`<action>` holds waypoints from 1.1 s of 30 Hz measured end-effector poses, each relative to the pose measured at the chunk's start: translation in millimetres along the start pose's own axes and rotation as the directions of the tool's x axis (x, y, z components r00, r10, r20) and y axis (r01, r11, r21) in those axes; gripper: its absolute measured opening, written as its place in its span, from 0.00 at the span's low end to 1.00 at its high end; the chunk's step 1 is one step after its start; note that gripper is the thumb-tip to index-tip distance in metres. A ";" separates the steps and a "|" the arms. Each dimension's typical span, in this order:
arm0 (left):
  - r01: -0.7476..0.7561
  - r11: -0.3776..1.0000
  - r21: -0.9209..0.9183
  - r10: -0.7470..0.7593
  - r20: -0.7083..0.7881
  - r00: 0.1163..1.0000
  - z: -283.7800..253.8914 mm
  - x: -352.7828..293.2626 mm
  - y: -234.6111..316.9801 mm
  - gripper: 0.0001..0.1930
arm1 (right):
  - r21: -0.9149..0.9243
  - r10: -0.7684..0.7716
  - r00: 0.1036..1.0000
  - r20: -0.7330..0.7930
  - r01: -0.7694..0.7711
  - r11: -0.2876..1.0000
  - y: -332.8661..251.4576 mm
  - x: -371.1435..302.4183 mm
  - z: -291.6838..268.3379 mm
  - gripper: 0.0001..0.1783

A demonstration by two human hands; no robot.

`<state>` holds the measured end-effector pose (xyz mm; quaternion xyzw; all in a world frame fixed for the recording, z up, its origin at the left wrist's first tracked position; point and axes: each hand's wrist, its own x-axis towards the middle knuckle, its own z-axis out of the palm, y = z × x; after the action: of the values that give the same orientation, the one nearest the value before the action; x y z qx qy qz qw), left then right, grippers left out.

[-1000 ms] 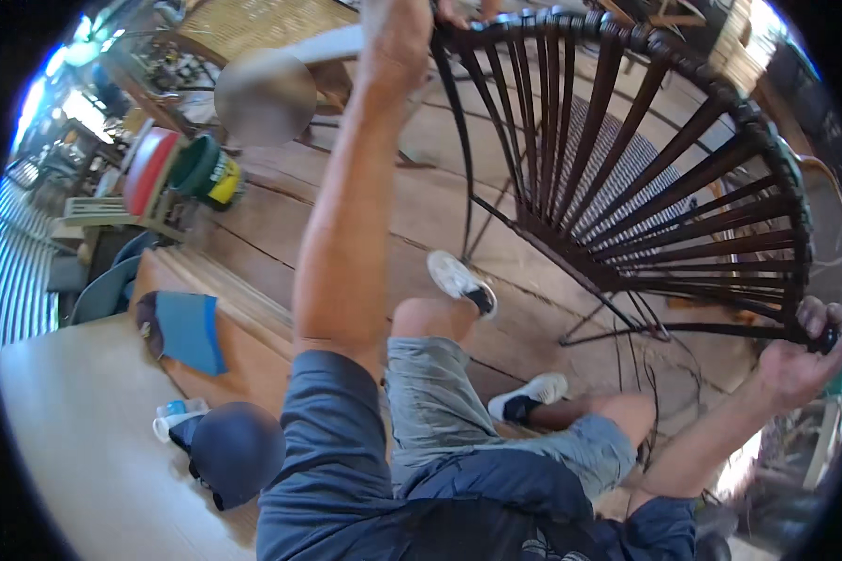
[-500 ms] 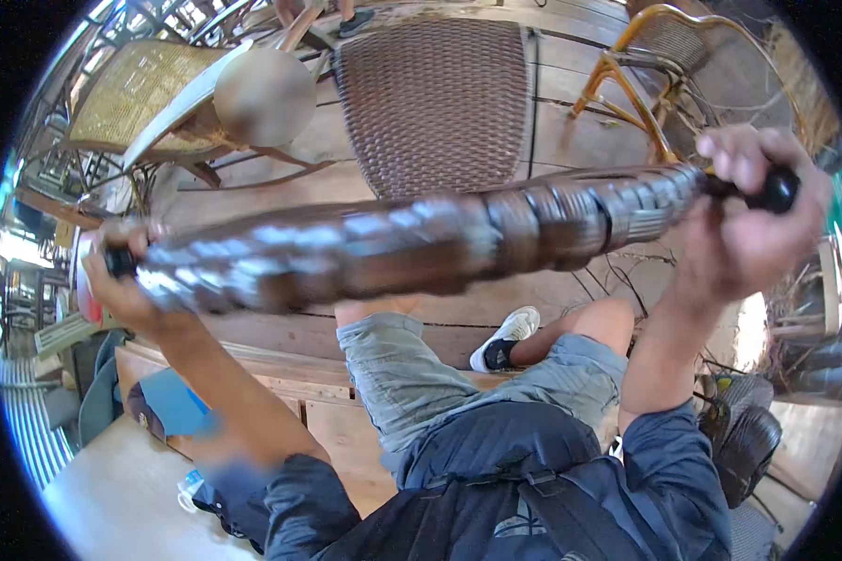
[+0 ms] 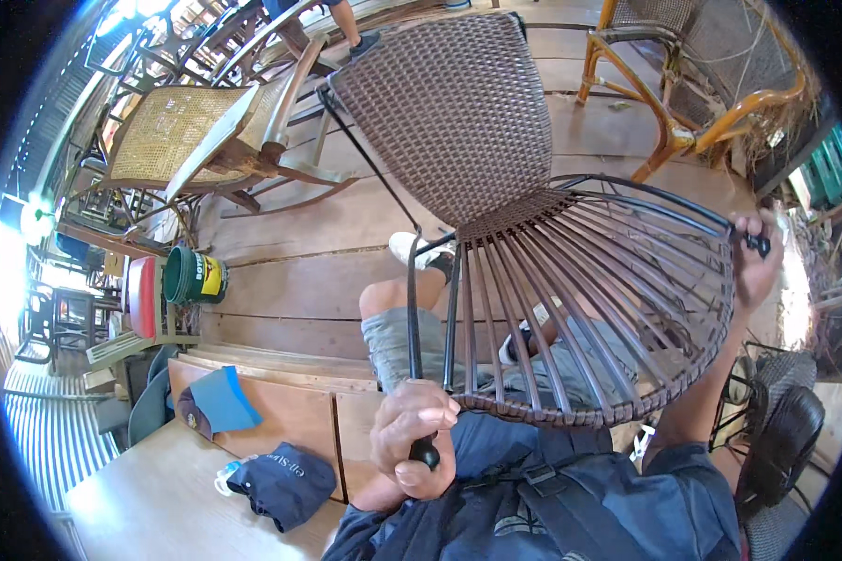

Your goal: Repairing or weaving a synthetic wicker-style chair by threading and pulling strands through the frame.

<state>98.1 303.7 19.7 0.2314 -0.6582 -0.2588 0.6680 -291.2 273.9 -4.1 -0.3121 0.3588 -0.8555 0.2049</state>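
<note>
I hold a dark metal chair frame [image 3: 571, 309] over my lap, its back woven in brown wicker [image 3: 458, 103] and its seat strung with brown strands fanning out to the rim. My left hand [image 3: 413, 439] is closed around the end of a black frame leg close to my chest. My right hand [image 3: 753, 260] grips another black leg tip at the far right, arm stretched out. My knees in grey shorts and white shoes show through the strands.
A cane rocking chair [image 3: 196, 140] stands at upper left, an orange rattan chair [image 3: 692, 84] at upper right. A green bucket [image 3: 195, 276] sits left on the plank floor. A wooden bench [image 3: 150, 505] holds a blue cloth, a dark cap [image 3: 281, 481] and a small bottle. Another person's leg shows at the top.
I have turned the chair frame from a sideways, bar-like position across my view so its woven back points away and the seat faces me. My left hand came down to my chest.
</note>
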 end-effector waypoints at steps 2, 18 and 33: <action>0.037 0.999 0.029 -0.040 0.079 0.996 -16.3 3.6 -2.3 0.25 | -0.180 -0.067 0.998 -0.015 0.063 0.982 2.3 -25.8 -23.3 0.16; 0.685 0.630 -0.367 -0.758 -0.097 0.645 -197.3 -27.5 -47.2 0.22 | -0.677 0.321 0.886 0.335 -0.010 0.736 -15.9 -229.4 23.5 0.14; 0.844 0.409 -0.347 -0.894 -0.340 0.293 -214.7 -144.3 -57.8 0.16 | -0.721 0.491 0.587 0.644 0.250 0.646 50.6 -231.6 -20.9 0.14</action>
<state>310.3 346.9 -133.1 0.5721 -0.2259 -0.5456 0.5692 -132.0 383.8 -142.7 -0.6869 0.5689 -0.3713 0.2584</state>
